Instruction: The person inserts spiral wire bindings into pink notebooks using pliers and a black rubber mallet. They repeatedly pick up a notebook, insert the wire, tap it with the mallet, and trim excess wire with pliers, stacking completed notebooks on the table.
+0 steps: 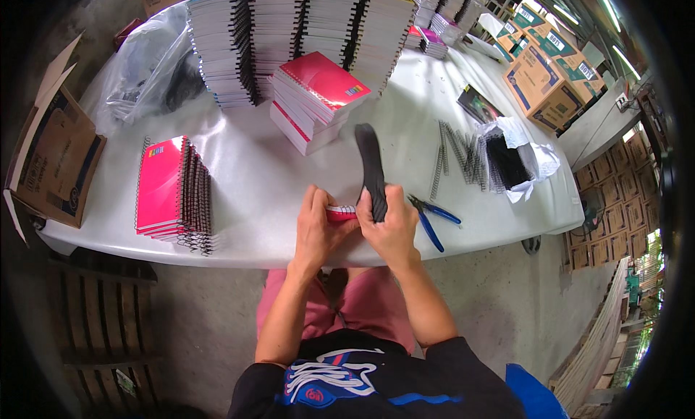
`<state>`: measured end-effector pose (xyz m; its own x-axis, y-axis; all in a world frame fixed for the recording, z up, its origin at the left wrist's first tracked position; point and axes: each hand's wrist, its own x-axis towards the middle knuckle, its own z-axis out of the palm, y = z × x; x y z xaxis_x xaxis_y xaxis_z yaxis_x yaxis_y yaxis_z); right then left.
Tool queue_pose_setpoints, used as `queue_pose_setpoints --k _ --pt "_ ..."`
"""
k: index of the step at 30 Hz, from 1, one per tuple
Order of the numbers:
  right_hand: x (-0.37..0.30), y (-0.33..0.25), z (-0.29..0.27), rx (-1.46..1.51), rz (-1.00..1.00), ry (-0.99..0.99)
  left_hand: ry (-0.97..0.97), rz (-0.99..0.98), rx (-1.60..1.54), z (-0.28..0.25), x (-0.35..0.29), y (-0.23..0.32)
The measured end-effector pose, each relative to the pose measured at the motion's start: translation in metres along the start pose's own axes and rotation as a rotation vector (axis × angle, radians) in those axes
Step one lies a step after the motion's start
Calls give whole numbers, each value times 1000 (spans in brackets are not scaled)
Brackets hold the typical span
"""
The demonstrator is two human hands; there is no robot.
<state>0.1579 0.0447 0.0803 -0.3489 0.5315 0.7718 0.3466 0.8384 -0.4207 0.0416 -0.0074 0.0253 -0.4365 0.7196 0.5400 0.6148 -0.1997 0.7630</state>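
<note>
At the near table edge, my left hand (316,227) is closed on a small red notebook (342,213), held edge-on with its white page edges up. My right hand (389,227) is closed around the lower end of a black curved strip (369,155), which looks finely ribbed and rises above the fist. Its exact kind I cannot make out. Both hands nearly touch at the notebook, and my right fingers hide its right end. Blue-handled cutters (436,222) lie just right of my right hand.
Left stands a stack of wire-bound red notebooks (161,184). Ahead are unbound red-covered pads (318,86) and tall bound stacks (279,35). Right lie loose wire coils (463,155) and a paper-wrapped black bundle (507,162). Cardboard boxes (54,158) (543,82) flank the white-covered table (246,173).
</note>
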Motion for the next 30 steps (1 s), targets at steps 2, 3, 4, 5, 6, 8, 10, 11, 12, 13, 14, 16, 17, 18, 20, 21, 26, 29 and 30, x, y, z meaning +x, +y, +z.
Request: queue_pose_setpoints --k 2,3,4,5,6,8,10,11,12,13,14,16,17,18,20,21,26,29,30 --pt "-7 4 4 -14 -70 31 -21 21 -6 -1 -1 -2" --pt "-16 2 0 -16 -118 48 -22 51 6 0 -1 -4" --pt "-26 1 -3 -15 -169 63 -19 81 22 -1 -2 -7" --pt "-35 5 -2 -24 -191 86 -21 114 30 1 -2 -6" --pt "-38 8 -3 -43 -198 111 -42 89 -6 1 -2 -4" --pt "-24 -7 -6 -66 -200 157 -87 28 -64 -3 -4 1" --pt "-15 -14 -4 -80 -148 121 -66 -1 -66 -3 -4 6" --pt "-13 -13 -1 -97 -121 61 -59 -13 -69 -3 -4 8" --pt "-15 -12 2 -113 -93 1 -51 -22 -64 -4 -6 6" --pt "-18 -11 7 -64 -97 54 -34 -26 -68 -3 -5 3" --pt "-28 -5 8 -88 -86 -21 -15 -30 -71 -3 -2 3" --pt "-64 4 4 -140 -58 -170 -20 -59 -86 -2 3 4" --pt "-75 4 3 -65 -75 -166 -25 -74 -72 -3 4 -2" --pt "-81 4 -5 -14 38 -182 -32 -90 -59 -4 7 -6" --pt "-74 -8 -36 94 287 -227 -2 -96 -126 -13 8 -5" --pt "-65 -15 -52 139 268 -184 -9 -85 -156 -17 8 -4" --pt "-1 -14 -95 552 514 78 -161 65 -128 -34 8 -17" --pt "30 25 -86 933 543 -193 -159 192 -10 -38 7 -22" --pt "34 39 -76 1003 574 -311 -174 167 -35 -36 5 -22"
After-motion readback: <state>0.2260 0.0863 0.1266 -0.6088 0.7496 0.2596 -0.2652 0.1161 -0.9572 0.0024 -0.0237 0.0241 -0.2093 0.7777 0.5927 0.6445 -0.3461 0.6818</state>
